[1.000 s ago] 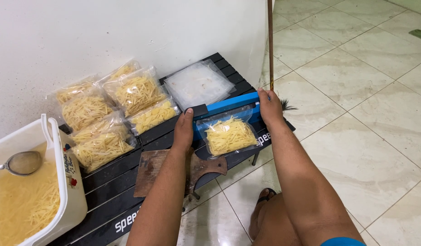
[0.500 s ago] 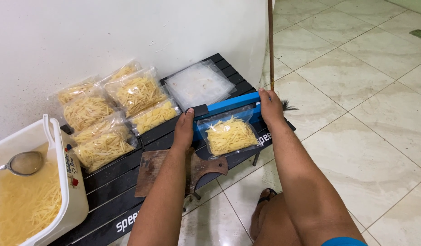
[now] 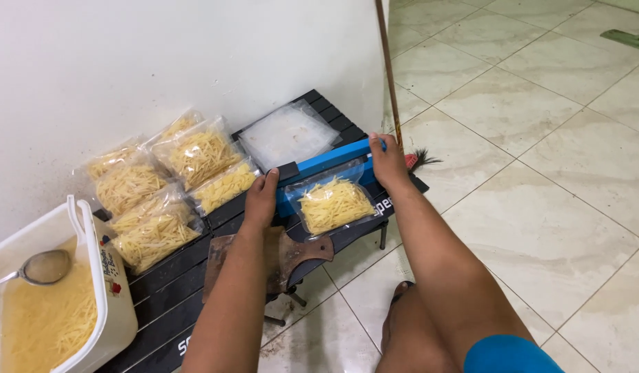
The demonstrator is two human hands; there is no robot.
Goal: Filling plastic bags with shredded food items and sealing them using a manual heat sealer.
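A blue bar sealer (image 3: 326,162) lies across a low black slatted table (image 3: 164,293). Its arm is down on the top edge of a clear bag of yellow strips (image 3: 333,204). My left hand (image 3: 263,197) presses on the black left end of the sealer. My right hand (image 3: 387,160) presses on its right end. A stack of empty clear bags (image 3: 288,132) lies just behind the sealer.
Several filled bags of yellow strips (image 3: 160,190) are piled at the table's back left. A white tub (image 3: 109,290) with yellow strips and a metal strainer (image 3: 42,267) stands at the left. A cleaver (image 3: 281,252) lies near my left forearm. A broom (image 3: 395,90) leans on the white wall.
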